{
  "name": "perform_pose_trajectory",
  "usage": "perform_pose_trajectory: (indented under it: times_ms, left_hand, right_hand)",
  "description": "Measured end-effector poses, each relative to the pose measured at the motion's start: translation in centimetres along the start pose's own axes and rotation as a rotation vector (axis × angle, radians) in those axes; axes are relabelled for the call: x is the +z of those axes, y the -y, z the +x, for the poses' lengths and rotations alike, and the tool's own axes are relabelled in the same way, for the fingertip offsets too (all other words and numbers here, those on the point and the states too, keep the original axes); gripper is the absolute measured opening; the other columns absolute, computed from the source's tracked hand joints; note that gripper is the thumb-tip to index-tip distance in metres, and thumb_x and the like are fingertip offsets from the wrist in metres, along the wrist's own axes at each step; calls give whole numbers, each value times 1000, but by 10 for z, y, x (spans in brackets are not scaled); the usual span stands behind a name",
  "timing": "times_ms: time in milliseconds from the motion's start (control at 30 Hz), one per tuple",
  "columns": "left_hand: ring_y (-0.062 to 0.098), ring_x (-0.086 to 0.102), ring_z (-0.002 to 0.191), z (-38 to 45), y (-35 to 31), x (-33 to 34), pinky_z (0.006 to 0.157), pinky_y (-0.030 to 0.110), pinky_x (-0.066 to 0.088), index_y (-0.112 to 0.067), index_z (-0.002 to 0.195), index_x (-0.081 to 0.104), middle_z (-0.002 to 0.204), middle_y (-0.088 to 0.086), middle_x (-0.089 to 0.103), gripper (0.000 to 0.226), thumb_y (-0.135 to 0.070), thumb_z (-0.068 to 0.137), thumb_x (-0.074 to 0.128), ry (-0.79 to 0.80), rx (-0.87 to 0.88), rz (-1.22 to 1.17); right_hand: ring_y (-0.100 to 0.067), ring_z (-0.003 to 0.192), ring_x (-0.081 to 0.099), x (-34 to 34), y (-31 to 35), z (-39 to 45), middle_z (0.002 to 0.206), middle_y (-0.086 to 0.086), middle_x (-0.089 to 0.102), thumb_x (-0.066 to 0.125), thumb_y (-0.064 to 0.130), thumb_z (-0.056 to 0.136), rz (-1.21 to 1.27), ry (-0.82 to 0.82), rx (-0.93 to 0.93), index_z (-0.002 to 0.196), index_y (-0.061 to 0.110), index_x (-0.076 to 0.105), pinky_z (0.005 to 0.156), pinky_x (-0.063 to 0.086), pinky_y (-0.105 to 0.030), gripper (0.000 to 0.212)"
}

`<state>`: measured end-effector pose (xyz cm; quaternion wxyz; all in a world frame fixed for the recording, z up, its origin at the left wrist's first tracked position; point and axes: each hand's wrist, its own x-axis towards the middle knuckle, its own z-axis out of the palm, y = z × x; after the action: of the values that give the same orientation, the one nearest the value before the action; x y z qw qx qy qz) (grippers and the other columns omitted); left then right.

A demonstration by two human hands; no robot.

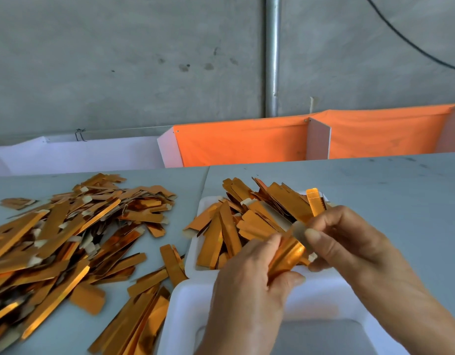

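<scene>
A shiny gold card strip (289, 254) is held between both hands above a white foam tray (195, 254). My left hand (249, 285) grips its lower end with curled fingers and thumb. My right hand (349, 242) pinches its upper end, where a pale flap (298, 230) sticks out between thumb and forefinger. The strip is bent into a curved, part-folded shape. The tray holds several flat gold strips (229, 231), some leaning over its far rim.
A big loose heap of gold strips (67, 231) covers the grey table (400, 190) on the left. More strips (142, 321) lie by a second white tray (185, 311) at the near edge. Orange cloth (247, 142) and white panels back the table.
</scene>
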<state>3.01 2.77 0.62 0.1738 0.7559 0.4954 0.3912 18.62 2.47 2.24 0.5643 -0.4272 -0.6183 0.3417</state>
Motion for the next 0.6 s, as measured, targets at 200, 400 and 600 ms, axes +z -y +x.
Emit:
perform_pose_trajectory:
  times_ms: [200, 400, 600]
  left_hand:
    - [3, 53, 94, -1, 1, 1, 79, 14, 45, -39, 127, 50, 97, -24, 54, 52, -46, 79, 68, 22, -16, -3]
    - [4, 50, 104, 0, -1, 1, 90, 21, 44, -39, 139, 38, 109, -21, 51, 59, -46, 84, 62, 129, 11, -25]
    - [-4, 59, 91, 0, -6, -1, 80, 20, 52, -42, 140, 39, 106, -19, 56, 47, -45, 94, 27, 179, 43, -135]
  right_hand:
    - [4, 103, 59, 4, 3, -2, 110, 25, 62, 68, 37, 63, -197, 83, -20, 76, 30, 68, 74, 51, -15, 15]
    - [-6, 101, 64, 3, -6, 1, 104, 12, 70, 66, 27, 67, 13, 110, 135, 75, 20, 74, 84, 55, -31, 14]
    - [-24, 101, 67, -5, -6, 3, 109, -4, 71, 69, 20, 69, 143, 194, 208, 78, 10, 74, 93, 51, -51, 15]
